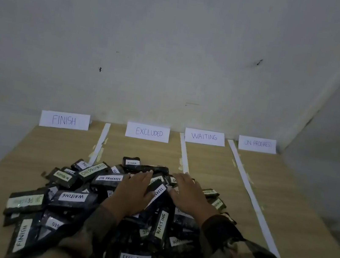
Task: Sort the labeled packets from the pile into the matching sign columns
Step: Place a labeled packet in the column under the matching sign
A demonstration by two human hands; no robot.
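A pile of black packets (77, 201) with white labels lies on the near half of the wooden table (253, 200). Labels read FINISH, EXCLUDED, WAITING and ON PROGRESS. My left hand (132, 192) lies flat on the pile's top, fingers stretched toward the far side. My right hand (189, 196) lies flat beside it, fingers spread on the packets. Between the two hands shows a packet labeled ON PROGRESS (157, 193). Four paper signs stand at the far edge: FINISH (64, 120), EXCLUDED (147, 131), WAITING (204, 137), ON PROGRESS (257, 144).
Three white paper strips (184, 158) run from the signs toward me and split the table into columns. A grey wall rises behind the signs and along the right side. Bare wood lies between the pile and the signs.
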